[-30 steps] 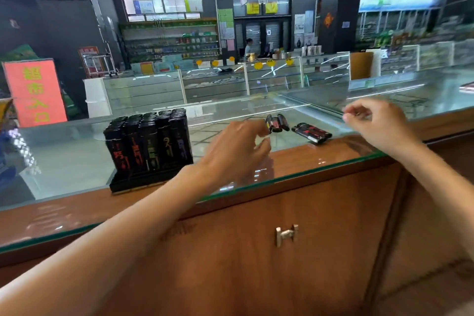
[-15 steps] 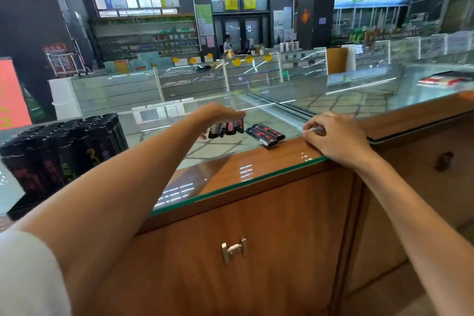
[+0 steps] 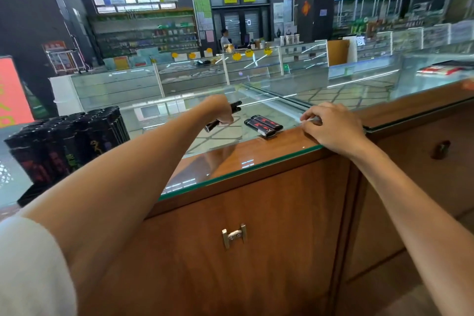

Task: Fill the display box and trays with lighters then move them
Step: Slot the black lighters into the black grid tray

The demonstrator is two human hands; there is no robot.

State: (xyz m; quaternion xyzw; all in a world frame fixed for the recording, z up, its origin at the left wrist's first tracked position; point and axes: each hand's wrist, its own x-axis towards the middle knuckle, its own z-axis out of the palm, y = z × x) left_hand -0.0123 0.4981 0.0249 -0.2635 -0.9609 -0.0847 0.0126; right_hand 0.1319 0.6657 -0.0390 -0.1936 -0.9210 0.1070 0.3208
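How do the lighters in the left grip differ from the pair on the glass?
The held lighters are clasped in the left grip; the counter pair lies loose. The held lighters tilt, ends poking out either side; the counter pair lies flat, side by side. The held lighters are mostly hidden; the counter pair shows red markings. Both are slim and dark.

A glass countertop (image 3: 223, 140) lies on a wooden cabinet (image 3: 269, 259) with a metal handle (image 3: 234, 235) — far behind, shelves (image 3: 146, 33) and an orange sign (image 3: 11, 92).
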